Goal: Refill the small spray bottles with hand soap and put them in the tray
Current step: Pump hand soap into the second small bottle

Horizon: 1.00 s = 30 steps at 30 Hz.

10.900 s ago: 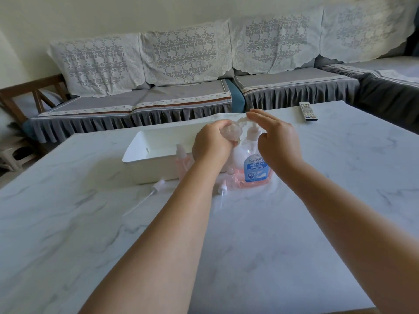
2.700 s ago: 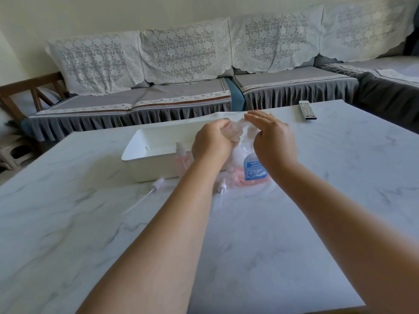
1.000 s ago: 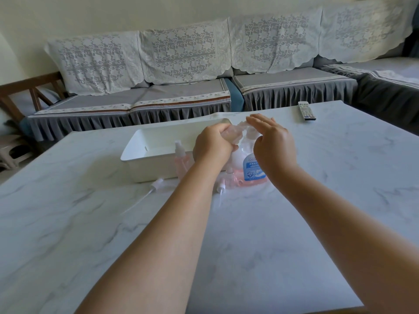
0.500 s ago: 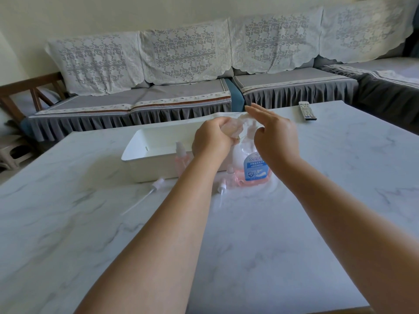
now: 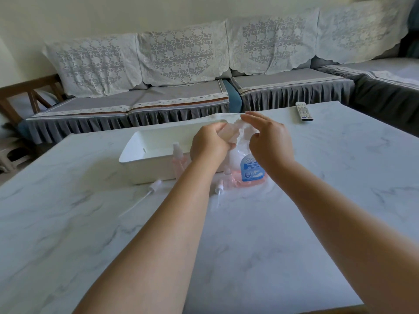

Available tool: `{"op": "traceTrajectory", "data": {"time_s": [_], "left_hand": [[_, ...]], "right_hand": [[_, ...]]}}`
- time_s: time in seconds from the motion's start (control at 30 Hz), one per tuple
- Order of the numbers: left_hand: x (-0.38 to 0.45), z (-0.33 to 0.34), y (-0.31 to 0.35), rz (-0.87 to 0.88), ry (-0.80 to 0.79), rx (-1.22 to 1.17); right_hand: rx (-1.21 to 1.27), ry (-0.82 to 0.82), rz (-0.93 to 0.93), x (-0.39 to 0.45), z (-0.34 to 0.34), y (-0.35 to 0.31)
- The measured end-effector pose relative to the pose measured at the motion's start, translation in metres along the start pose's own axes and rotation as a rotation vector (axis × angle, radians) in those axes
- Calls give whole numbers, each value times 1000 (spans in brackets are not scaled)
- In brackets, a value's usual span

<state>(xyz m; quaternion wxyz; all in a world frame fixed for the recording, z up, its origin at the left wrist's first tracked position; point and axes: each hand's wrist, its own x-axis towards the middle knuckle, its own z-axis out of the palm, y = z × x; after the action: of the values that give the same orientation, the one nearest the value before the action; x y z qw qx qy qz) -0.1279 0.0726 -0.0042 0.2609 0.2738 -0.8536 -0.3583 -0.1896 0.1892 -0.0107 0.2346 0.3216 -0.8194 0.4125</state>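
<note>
— What does the left hand (image 5: 209, 145) hold?
— Its fingers are curled round a small spray bottle (image 5: 229, 134), lifted above the table and tipped toward the pump of the hand soap bottle (image 5: 248, 169).
— And the right hand (image 5: 268, 141)?
— It hovers over the pump with fingers straight and relaxed, gripping nothing. Whether the palm touches the pump cannot be told; the pump head itself is mostly hidden behind the two hands.
— Where does the soap bottle stand?
— Upright on the marble table (image 5: 272, 245), just in front of the white tray (image 5: 145, 164). It has a blue label and pink liquid low in it.
— Other small bottles?
— One pink capped bottle (image 5: 179, 159) stands against the tray's near wall, left of the left wrist. Another small bottle (image 5: 227, 177), without its top, stands just beside the soap bottle.
— Anything loose?
— Two spray tops with thin tubes lie on the table: one (image 5: 154, 185) by the tray's near corner, one (image 5: 219, 190) near the open bottle. A remote control (image 5: 303, 111) lies at the far edge, with a sofa (image 5: 176, 96) behind.
</note>
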Motion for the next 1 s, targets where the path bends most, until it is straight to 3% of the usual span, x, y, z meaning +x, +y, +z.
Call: {"op": "traceTrajectory", "data": {"time_s": [0.53, 1.0], "left_hand": [[0, 1, 1, 22, 7, 14], [5, 0, 0, 2, 15, -24]], "right_hand": [[1, 58, -70, -3, 5, 6], [55, -2, -38, 4, -7, 0]]}}
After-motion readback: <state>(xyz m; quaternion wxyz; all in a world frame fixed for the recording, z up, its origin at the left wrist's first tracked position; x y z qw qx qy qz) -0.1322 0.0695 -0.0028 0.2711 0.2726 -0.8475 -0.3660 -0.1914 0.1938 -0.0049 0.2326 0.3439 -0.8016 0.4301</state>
